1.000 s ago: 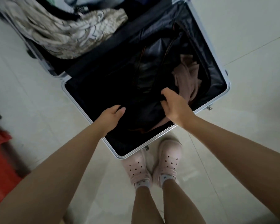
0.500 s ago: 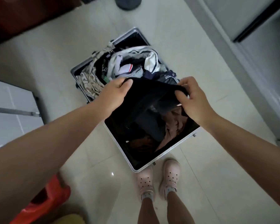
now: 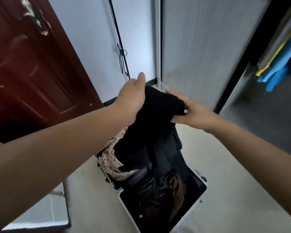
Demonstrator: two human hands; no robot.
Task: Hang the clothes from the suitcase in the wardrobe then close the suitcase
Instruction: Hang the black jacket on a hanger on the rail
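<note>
Both of my hands are lifting one black garment (image 3: 158, 113) above the open suitcase (image 3: 203, 181): my left hand (image 3: 133, 98) is gripping its upper edge with curled fingers, while my right hand (image 3: 190, 110) is pinching the other side, its fingers lying fairly flat. The garment's lower end is hanging down to the clothes below, so I am judging the job as barely begun. A patterned beige cloth (image 3: 112, 163) and dark clothes are lying in the suitcase, the wardrobe (image 3: 200, 47) is standing ahead with blue clothes (image 3: 282, 64) hanging inside, and the suitcase is waiting to be closed.
</note>
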